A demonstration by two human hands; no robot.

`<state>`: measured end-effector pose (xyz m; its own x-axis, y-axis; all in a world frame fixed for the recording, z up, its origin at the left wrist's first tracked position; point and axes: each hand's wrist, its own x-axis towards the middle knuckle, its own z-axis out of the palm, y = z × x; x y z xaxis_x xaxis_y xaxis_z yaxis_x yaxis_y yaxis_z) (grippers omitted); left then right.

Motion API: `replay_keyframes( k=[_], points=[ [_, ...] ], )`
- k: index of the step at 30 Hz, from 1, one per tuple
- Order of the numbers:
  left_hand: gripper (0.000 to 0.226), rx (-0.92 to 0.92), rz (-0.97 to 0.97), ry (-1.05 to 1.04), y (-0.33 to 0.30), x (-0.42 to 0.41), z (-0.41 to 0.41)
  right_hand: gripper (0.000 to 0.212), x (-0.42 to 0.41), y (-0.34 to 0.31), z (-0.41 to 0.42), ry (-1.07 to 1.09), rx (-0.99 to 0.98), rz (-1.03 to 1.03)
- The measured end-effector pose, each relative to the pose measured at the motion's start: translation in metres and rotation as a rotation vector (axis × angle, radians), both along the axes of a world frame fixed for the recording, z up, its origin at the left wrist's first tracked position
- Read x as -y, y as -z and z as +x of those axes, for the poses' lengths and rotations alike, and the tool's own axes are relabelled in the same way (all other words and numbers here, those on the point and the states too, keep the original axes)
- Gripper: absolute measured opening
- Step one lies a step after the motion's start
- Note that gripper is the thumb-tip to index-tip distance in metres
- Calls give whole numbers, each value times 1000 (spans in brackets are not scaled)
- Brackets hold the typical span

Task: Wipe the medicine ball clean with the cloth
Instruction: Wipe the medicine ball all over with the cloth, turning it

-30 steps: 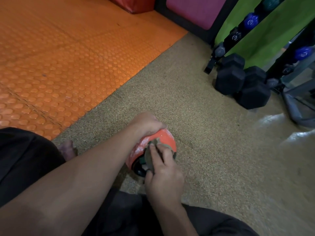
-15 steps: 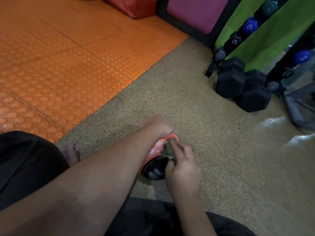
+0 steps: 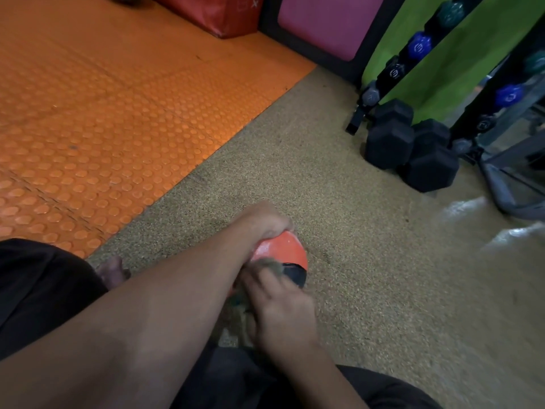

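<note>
- The medicine ball [image 3: 281, 250], orange with a black patch, sits on the speckled tan floor [image 3: 368, 261] in front of the person's legs.
- The cloth [image 3: 267, 265], a dull grey-green wad, lies against the ball's near side.
- The right hand [image 3: 280, 309] grips the cloth, fingers curled over it; the picture is blurred here.
- The left hand [image 3: 265, 221] holds the top of the ball, fingers curled over its far side.
- Black dumbbells [image 3: 410, 149] lie well apart to the right, with an orange studded mat [image 3: 103, 113] on the left.
</note>
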<state>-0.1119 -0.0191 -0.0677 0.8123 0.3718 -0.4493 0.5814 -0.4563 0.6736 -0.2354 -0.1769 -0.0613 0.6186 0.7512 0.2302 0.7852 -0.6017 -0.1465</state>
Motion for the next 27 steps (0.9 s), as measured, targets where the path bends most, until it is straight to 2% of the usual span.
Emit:
replay_keyframes(
  k=[1, 2, 5, 6, 8, 11, 12, 15, 16, 20, 24, 27],
  points=[
    [54, -3, -3, 11, 0, 1, -1, 56, 2, -1, 2, -73, 20, -37],
    [59, -5, -2, 19, -1, 1, -2, 57, 6, -3, 9, -53, 22, -22],
    [55, -2, -17, 23, 1, 0, -4, 56, 18, -2, 39, 330, -47, 244],
    [55, -8, -24, 23, 0, 0, -4, 56, 20, -2, 39, 374, -55, 263],
    [59, -10, -35, 35, -1, -1, -5, 57, 17, -3, 26, 235, 1, 141],
    [58, -7, -36, 47, -1, -1, -5, 55, 19, 0, 9, -165, 119, -79],
    [57, 1, -15, 40, -1, -1, -4, 55, 20, -1, 16, -170, 115, -99],
    [50, 23, 49, 9, -1, 0, -4, 59, 21, -1, 34, 177, -30, 127],
    [45, 27, 57, 10, -1, 1, -3, 59, 19, 0, 31, 221, -48, 156],
    [48, 21, 44, 47, -2, 5, -3, 62, 22, 3, 18, -40, 76, -12],
    [42, 8, 39, 45, 1, 3, -2, 59, 27, 0, 36, 235, -45, 199],
    [46, 9, 17, 62, 3, 2, 0, 56, 10, 6, 5, -58, 26, 13]
  ],
)
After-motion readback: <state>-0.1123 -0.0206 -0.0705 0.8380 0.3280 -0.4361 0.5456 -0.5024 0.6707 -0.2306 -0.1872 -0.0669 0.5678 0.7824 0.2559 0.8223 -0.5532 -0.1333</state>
